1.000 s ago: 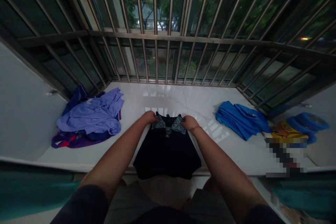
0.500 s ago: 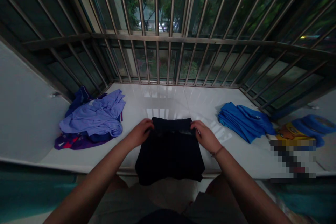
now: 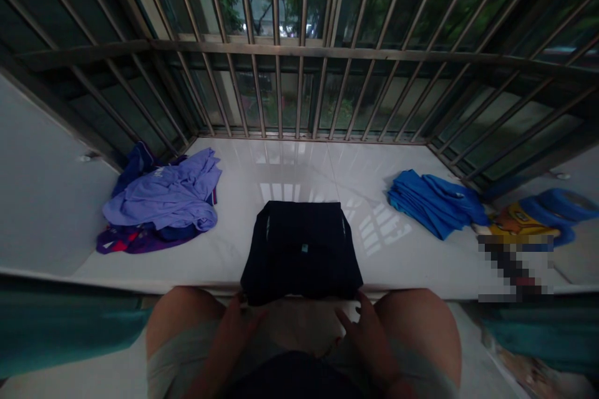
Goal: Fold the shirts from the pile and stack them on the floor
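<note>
A navy folded garment [image 3: 304, 243] lies on the white ledge right in front of me, its near edge at the ledge's front. Its top part is turned down over the rest, and a small pale label shows near the middle. My left hand [image 3: 237, 327] is at the near left corner, thumb apart from the fingers; whether the fingertips touch the cloth I cannot tell. By the near right corner is my right hand [image 3: 365, 327], its fingers spread and holding nothing.
On the left of the ledge [image 3: 299, 168] is a loose heap of lilac and purple clothes [image 3: 163, 199]. Folded blue cloth [image 3: 433, 202] lies on the right, beside a yellow and blue item [image 3: 528, 221]. Metal window bars [image 3: 299, 47] close off the back. My knees are below the front edge.
Both hands have let go of the garment's far edge and come back to its near corners. That top part now lies folded down toward me, showing the label.
</note>
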A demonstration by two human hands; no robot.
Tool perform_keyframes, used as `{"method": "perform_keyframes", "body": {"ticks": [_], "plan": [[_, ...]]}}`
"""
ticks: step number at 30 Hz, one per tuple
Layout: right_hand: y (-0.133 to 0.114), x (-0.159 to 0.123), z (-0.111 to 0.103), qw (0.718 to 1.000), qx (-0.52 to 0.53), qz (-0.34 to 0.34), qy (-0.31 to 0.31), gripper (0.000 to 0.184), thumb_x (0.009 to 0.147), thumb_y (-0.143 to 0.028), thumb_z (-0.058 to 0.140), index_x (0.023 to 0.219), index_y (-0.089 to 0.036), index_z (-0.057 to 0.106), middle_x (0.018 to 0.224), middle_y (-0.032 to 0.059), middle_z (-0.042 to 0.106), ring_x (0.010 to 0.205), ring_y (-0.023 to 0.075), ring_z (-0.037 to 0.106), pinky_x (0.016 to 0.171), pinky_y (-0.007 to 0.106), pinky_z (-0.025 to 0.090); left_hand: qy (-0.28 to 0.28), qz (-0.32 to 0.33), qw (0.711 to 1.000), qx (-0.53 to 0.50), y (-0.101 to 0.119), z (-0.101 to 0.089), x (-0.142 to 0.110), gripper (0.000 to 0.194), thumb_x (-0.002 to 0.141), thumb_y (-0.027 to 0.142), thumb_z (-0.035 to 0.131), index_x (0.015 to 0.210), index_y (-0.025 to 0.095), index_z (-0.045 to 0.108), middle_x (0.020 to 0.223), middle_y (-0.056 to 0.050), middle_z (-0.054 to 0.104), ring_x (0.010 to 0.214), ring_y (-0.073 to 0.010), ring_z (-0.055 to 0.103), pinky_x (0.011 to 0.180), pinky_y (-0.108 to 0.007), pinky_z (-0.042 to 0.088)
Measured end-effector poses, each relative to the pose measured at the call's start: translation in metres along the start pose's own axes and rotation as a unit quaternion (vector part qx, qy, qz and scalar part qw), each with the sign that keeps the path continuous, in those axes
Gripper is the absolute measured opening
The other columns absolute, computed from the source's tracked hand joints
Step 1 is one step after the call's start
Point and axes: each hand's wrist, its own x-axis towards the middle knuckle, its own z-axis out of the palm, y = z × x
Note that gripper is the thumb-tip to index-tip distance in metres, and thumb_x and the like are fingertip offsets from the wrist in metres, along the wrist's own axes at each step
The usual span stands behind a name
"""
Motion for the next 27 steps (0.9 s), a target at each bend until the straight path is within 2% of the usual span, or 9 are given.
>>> {"method": "perform_keyframes", "body": {"ticks": [3,6,11,14,17,20,23,25,27], "plan": [[-0.015,0.024,0.001,1.000,0.018,0.013,-0.001,0.046,0.096,-0.061,0.055,0.119,-0.024,0.072,0.117,0.0175,0.083,0.107,0.0370,0.083,0.086,0.047,0.067,0.027,0.013,0.999,0.024,0.020,-0.005,0.015,0.057,0.094,0.059,0.064,0.135,0.019,0.068,0.131,-0.021,0.081,0.129,-0.0417,0.076,0.108,-0.050,0.059],[-0.022,0.029,-0.022,1.000,0.016,0.003,-0.021,0.039,0.098,-0.055,0.049,0.108,-0.027,0.074,0.107,0.0129,0.085,0.102,0.0344,0.083,0.087,0.044,0.066,0.024,0.059,0.998,0.011,0.026,-0.025,0.016,0.040,0.097,0.051,0.054,0.115,0.025,0.078,0.121,-0.015,0.085,0.126,-0.0406,0.077,0.104,-0.047,0.059],[-0.012,0.000,-0.071,0.998,0.046,0.024,-0.030,0.042,0.094,-0.062,0.055,0.104,-0.028,0.078,0.110,0.0086,0.084,0.106,0.0332,0.080,0.092,0.043,0.065,-0.132,0.015,0.986,-0.099,0.011,-0.056,-0.014,0.053,0.084,0.075,0.061,0.095,0.028,0.082,0.099,-0.006,0.088,0.106,-0.0406,0.082,0.096,-0.048,0.064],[-0.006,-0.017,-0.089,0.994,0.025,0.084,-0.063,0.044,0.089,-0.068,0.060,0.087,-0.028,0.076,0.089,0.0063,0.082,0.089,0.0337,0.079,0.082,0.043,0.066,-0.159,-0.028,0.969,-0.188,0.004,-0.061,-0.041,0.052,0.074,0.078,0.072,0.090,0.030,0.082,0.105,-0.005,0.088,0.119,-0.0413,0.079,0.112,-0.053,0.059],[-0.008,-0.023,-0.101,0.993,0.045,0.087,-0.066,0.042,0.087,-0.067,0.065,0.098,-0.030,0.082,0.096,0.0078,0.083,0.094,0.0359,0.080,0.082,0.046,0.066,-0.199,-0.113,0.919,-0.321,0.008,-0.067,-0.059,0.053,0.069,0.072,0.081,0.097,0.028,0.084,0.113,-0.009,0.087,0.126,-0.0430,0.077,0.120,-0.057,0.055],[-0.021,-0.009,-0.109,0.985,0.152,0.030,-0.075,0.040,0.089,-0.062,0.066,0.115,-0.036,0.085,0.111,0.0116,0.082,0.102,0.0376,0.081,0.082,0.050,0.068,-0.258,-0.152,0.851,-0.431,0.030,-0.081,-0.053,0.058,0.077,0.066,0.079,0.114,0.022,0.083,0.121,-0.015,0.085,0.124,-0.0435,0.078,0.114,-0.060,0.059],[-0.046,0.035,-0.104,0.972,0.225,-0.020,-0.060,0.050,0.095,-0.064,0.063,0.136,-0.039,0.076,0.123,0.0127,0.080,0.110,0.0373,0.080,0.085,0.052,0.070,-0.172,-0.044,0.870,-0.460,0.073,-0.095,-0.023,0.058,0.098,0.070,0.054,0.124,0.024,0.076,0.129,-0.016,0.082,0.131,-0.0390,0.075,0.114,-0.061,0.059],[-0.068,0.075,-0.092,0.965,0.255,-0.045,-0.044,0.058,0.103,-0.066,0.052,0.152,-0.038,0.061,0.139,0.0126,0.076,0.120,0.0347,0.079,0.095,0.053,0.069,-0.069,0.104,0.903,-0.411,0.107,-0.099,0.004,0.067,0.107,0.071,0.026,0.133,0.027,0.069,0.147,-0.015,0.075,0.149,-0.0342,0.064,0.120,-0.060,0.055],[-0.091,0.115,-0.076,0.951,0.292,-0.094,-0.020,0.061,0.107,-0.064,0.047,0.160,-0.033,0.048,0.160,0.0144,0.063,0.137,0.0329,0.071,0.109,0.055,0.063,0.005,0.268,0.926,-0.266,0.136,-0.095,0.033,0.065,0.110,0.068,0.025,0.147,0.028,0.061,0.170,-0.012,0.057,0.166,-0.0303,0.042,0.130,-0.059,0.045]]}}
